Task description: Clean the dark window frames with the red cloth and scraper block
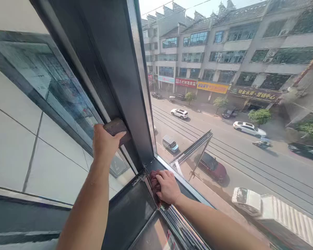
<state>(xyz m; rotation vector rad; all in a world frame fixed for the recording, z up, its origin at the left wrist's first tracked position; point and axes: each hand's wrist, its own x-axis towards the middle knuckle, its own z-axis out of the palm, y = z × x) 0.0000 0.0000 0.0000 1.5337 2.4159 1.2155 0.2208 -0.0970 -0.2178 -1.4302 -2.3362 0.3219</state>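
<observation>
Left hand: we see our left hand [104, 142] raised against the dark metal window frame [114, 69], its fingers wrapped over the handle.
Handle: the dark brown block-shaped handle [116, 127] sits on the frame's upright; the thumb lies along its near edge, the other fingers go over its far side and are hidden.
Right hand: our right hand [168, 185] lies palm down in the lower corner of the frame.
Cloth: the dark red crumpled cloth [154, 184] is pressed under the fingers, which are spread flat on it; it shows to their left and below the palm.
Sill track: the cloth rests on the ribbed silver metal track [182, 229] where it meets the upright.
Outside: through the glass we see a street with a white car [179, 113] well below.
</observation>
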